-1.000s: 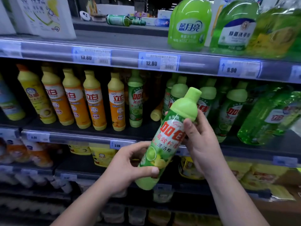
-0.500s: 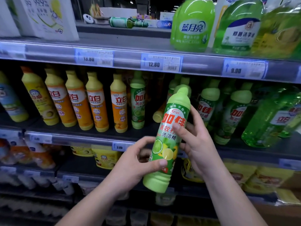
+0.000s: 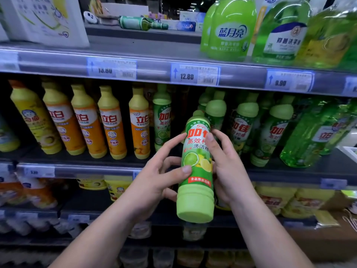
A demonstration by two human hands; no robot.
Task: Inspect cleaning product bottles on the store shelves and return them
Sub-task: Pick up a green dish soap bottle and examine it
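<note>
A light-green dish-soap bottle (image 3: 196,171) with a red-lettered label and a lime picture is held upright in front of the middle shelf (image 3: 77,167). My left hand (image 3: 158,173) holds it from the left, thumb on the label and fingers round the side. My right hand (image 3: 226,165) grips its right side, fingers reaching up to the label's top. The bottle's cap sits level with the matching green bottles (image 3: 245,128) standing behind it.
Yellow and orange bottles (image 3: 87,122) line the middle shelf's left part; clear green ones (image 3: 309,138) lean at right. The top shelf (image 3: 135,62) carries large green jugs (image 3: 229,29) and a white box (image 3: 44,18). Price tags (image 3: 194,75) run along its edge. Lower shelves hold yellow pouches (image 3: 286,200).
The bottle has swung from leaning right to nearly upright and dropped a little toward me. My right hand slid down from near the cap to the label; both hands kept hold.
</note>
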